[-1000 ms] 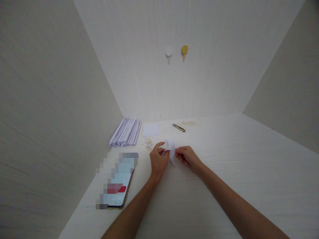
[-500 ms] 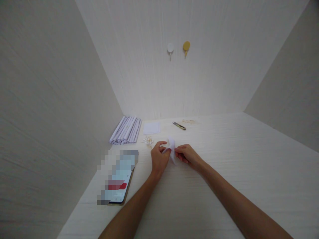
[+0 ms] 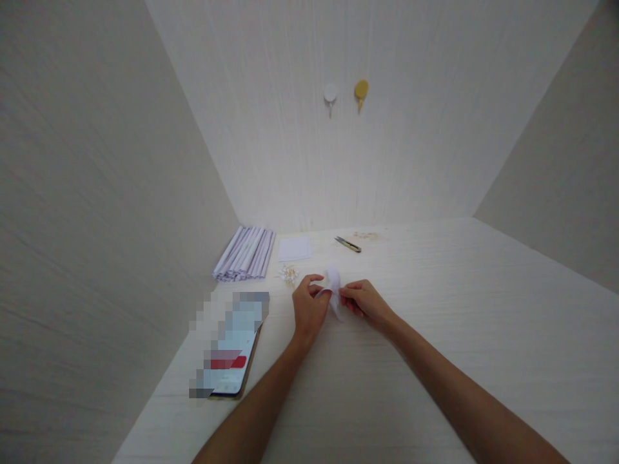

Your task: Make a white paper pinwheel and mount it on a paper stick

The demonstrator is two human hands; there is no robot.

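Note:
A thin, curled sheet of white paper (image 3: 333,278) stands between my hands above the table. My left hand (image 3: 311,308) is closed on its left side, thumb pressed against it and index finger arched over. At its right edge, the fingertips of my right hand (image 3: 363,300) are pinched together on the paper. Just beyond my left hand lies a small heap of short, pale, white-tipped pieces (image 3: 289,275), too small to name. Behind the heap is a flat stack of white paper squares (image 3: 294,249).
Several rolled white paper tubes (image 3: 245,253) are piled in the back left corner. A phone (image 3: 236,345), partly pixelated, lies left of my forearm. Thread snips (image 3: 347,244) and tan scraps (image 3: 367,236) lie near the back wall. A white hook (image 3: 330,93) and a yellow hook (image 3: 361,89) hang there.
The upper part of the paper has bent slightly and its lower edge has shifted a little to the right. Both hands keep nearly the same place and grip.

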